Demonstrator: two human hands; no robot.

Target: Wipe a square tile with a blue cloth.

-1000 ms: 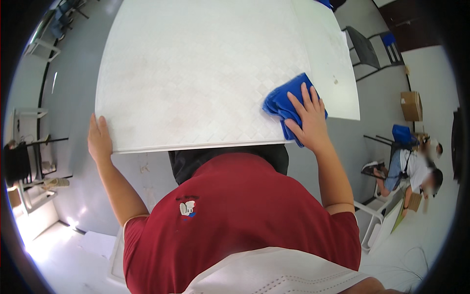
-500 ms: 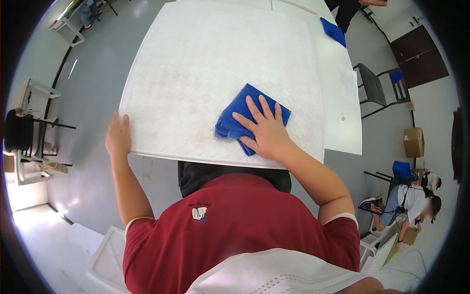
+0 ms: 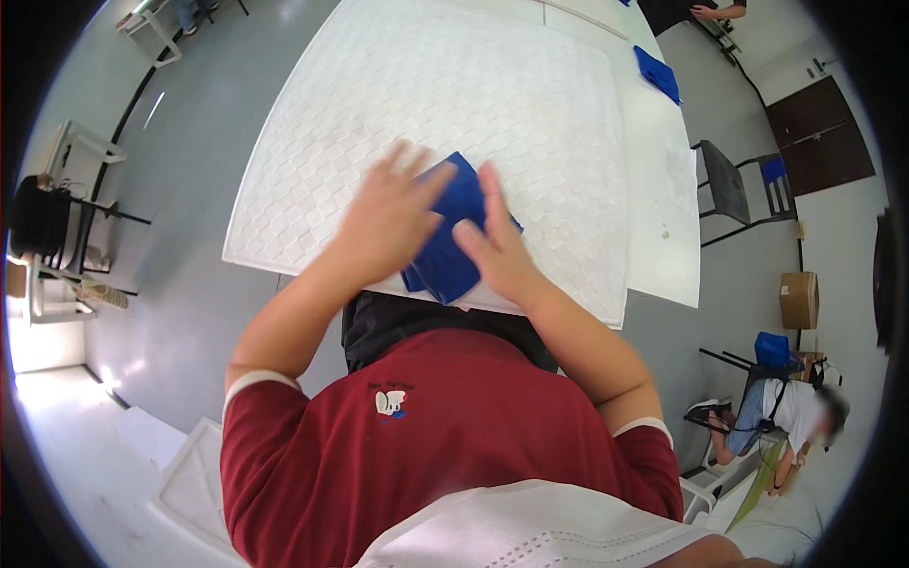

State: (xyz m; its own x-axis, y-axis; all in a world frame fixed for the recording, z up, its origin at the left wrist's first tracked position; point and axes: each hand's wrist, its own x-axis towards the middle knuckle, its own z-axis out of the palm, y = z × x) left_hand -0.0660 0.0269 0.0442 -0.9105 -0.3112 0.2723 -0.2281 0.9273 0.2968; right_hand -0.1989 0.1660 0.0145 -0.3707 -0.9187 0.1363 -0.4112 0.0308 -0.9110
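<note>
A folded blue cloth (image 3: pixel 447 260) lies on the white table mat with a raised woven pattern (image 3: pixel 312 142), close to the near edge. Over the cloth's left side is my left hand (image 3: pixel 390 216), its fingers stretched out and slightly smeared by motion. At the right side of the cloth my right hand (image 3: pixel 502 248) stands on its edge, thumb and forefinger apart, the other fingers mostly hidden behind. Both hands look open; whether the left one touches the cloth or hovers just above it is unclear.
The mat rests on a white table (image 3: pixel 658 208). Another blue cloth (image 3: pixel 657 74) lies by the table's right edge. A black chair (image 3: pixel 729 185) and a cardboard box (image 3: pixel 798 300) stand on the right. One person sits at lower right; another stands at the far right end.
My left hand has left the mat's left edge and come over to the cloth. My right hand has shifted from lying flat on the cloth to its right side. The cloth has moved slightly left.
</note>
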